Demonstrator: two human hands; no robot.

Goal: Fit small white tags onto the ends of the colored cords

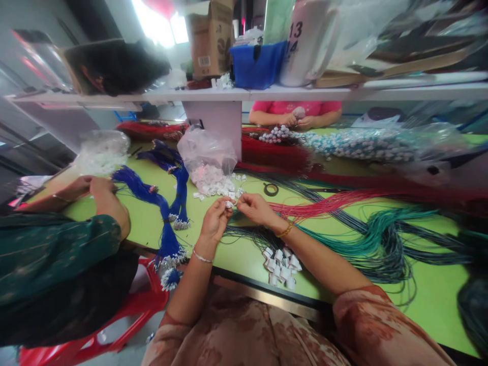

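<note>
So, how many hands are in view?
6: the wearer's left hand and right hand at centre, a neighbour's two hands at left, and a third person's two hands beyond. More may be hidden.

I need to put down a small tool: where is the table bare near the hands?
Bare table: between left forearm and near-edge white pieces; also between blue wires and left hand. Crowded: right side, with red wires, green wires and dark wires.

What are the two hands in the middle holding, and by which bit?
The left hand pinches a small white piece; which end is too small to tell. Whether the right hand holds anything is unclear.
</note>
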